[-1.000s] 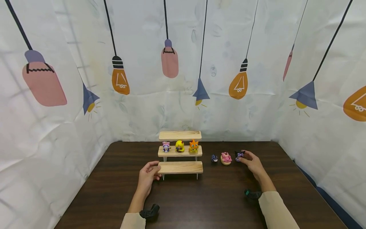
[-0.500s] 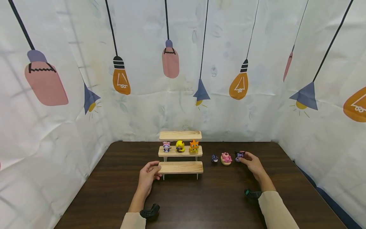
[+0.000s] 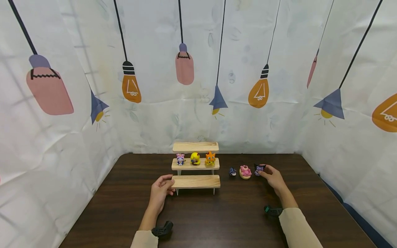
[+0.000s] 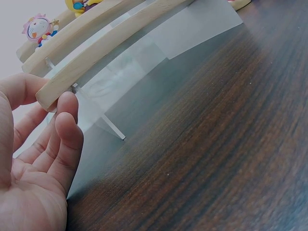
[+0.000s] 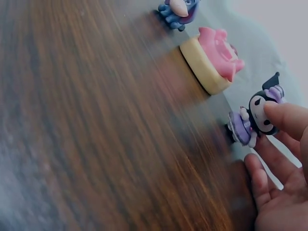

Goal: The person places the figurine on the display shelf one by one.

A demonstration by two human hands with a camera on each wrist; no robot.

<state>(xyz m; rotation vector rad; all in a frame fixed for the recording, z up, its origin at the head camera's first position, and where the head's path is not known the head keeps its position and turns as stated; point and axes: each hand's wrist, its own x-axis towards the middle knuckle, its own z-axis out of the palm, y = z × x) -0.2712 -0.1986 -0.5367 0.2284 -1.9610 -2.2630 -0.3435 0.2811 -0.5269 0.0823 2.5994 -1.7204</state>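
My left hand [image 3: 159, 193] grips the left end of the lowest wooden step of a three-tier display stand [image 3: 196, 181]. In the left wrist view, the thumb lies on top of that wooden step [image 4: 103, 48] and fingers curl under it, beside a clear support leg. My right hand [image 3: 275, 179] pinches a black and purple figurine [image 5: 260, 113] by its head between thumb and fingers; it is upright at the table. To its left sit a pink figurine with a cream base [image 3: 245, 172] and a small blue donkey figurine [image 3: 232, 171].
On the middle step stand a pink-and-white figurine [image 3: 180, 159], a yellow one [image 3: 195, 158] and an orange one [image 3: 210, 158]. The top step [image 3: 195, 146] is bare wood. A patterned white cloth [image 3: 198, 120] hangs behind the dark wooden table [image 3: 217, 217].
My right hand and the black and purple figurine have shifted very slightly left. My left hand keeps its grip on the step, and the other figurines stay in place.
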